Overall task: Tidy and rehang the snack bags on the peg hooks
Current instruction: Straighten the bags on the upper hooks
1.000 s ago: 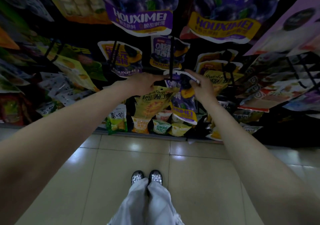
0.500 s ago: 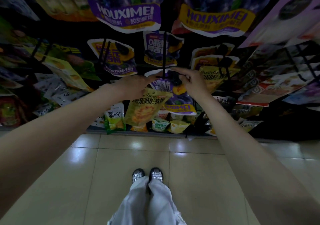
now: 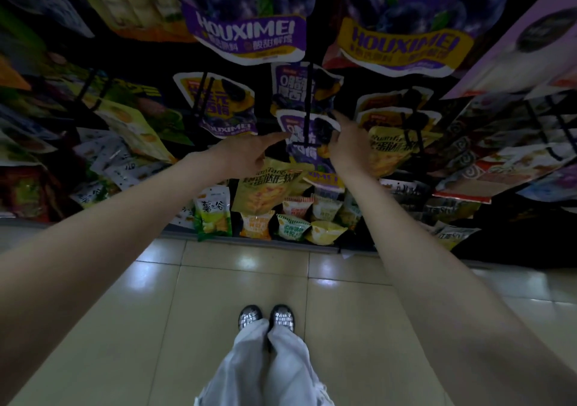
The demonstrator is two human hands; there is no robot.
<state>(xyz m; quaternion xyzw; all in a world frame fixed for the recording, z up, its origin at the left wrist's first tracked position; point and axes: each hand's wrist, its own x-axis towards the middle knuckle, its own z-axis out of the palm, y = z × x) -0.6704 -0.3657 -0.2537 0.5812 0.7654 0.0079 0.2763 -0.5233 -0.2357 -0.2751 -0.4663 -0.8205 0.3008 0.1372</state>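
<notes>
Both hands (image 3: 246, 154) (image 3: 349, 146) touch the purple bag (image 3: 307, 137) on its peg hook (image 3: 309, 106)

A floor of pale, glossy beige tiles (image 3: 218, 281) fills the lower part of the view, its dark grout lines running toward the foot of the display and soft patches of light reflected near the far edge. At the bottom centre stand a pair of shiny silver shoes (image 3: 267, 316) with a checkered, woven look, set side by side and just apart, toes toward the display. Wide, light grey trouser legs (image 3: 265, 368) fall over the backs of the shoes and widen toward the lower frame edge.
</notes>
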